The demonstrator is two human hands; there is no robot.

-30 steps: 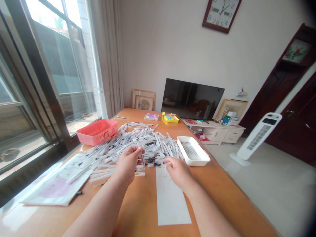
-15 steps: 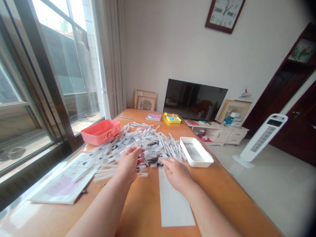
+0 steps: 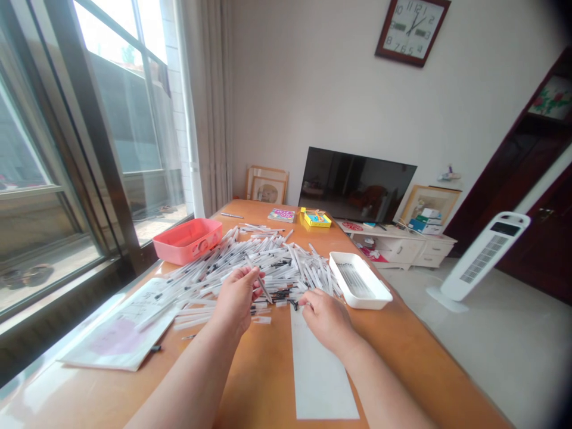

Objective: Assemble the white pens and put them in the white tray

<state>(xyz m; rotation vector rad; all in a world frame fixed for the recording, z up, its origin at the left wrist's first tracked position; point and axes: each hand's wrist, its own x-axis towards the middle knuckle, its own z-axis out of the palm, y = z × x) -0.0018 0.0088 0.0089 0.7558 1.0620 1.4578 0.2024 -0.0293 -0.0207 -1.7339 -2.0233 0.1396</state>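
A slim grey-looking pen [image 3: 264, 290] slants down from the fingers of my left hand [image 3: 239, 298], which pinches it over the near edge of a large heap of clear and white pen parts [image 3: 268, 256]. My right hand [image 3: 325, 316] is just above a long white paper strip [image 3: 324, 381], fingers curled in with the tips together. Small black pen caps [image 3: 294, 304] lie right by those fingertips; whether one is between them is hidden. Several black pieces [image 3: 280, 294] sit between the two hands.
A red plastic basket [image 3: 190, 241] stands left of the heap, and a white tray [image 3: 379, 298] holding slim clear pieces stands right. A booklet [image 3: 114, 333] lies near left. At the table's far end are a magazine [image 3: 281, 215] and a yellow box [image 3: 316, 220].
My right hand's fingers, stretched toward the black caps before, have curled in, drawing slightly back. My left hand keeps the pen at about the same place. The view has shifted slightly.
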